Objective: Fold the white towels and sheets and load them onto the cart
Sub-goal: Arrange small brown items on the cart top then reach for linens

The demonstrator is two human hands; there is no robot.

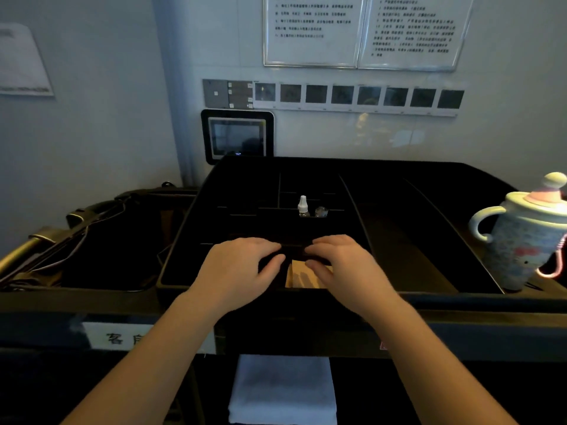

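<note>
Under cart top (306, 305) | white towel (282, 391) folded flat | both hands' fingers curled, contents unclear

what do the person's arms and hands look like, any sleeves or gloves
Both forearms are bare up to the frame's lower edge, with no sleeve in view. The left hand and right hand wear no gloves. No watch, bracelet or ring shows on either wrist or the visible fingers.

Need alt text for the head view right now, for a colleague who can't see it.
Both hands, left hand and right hand, grip a dark object over the cart's black compartment tray. A folded white towel lies on the shelf below; a lidded mug stands at right.
</note>
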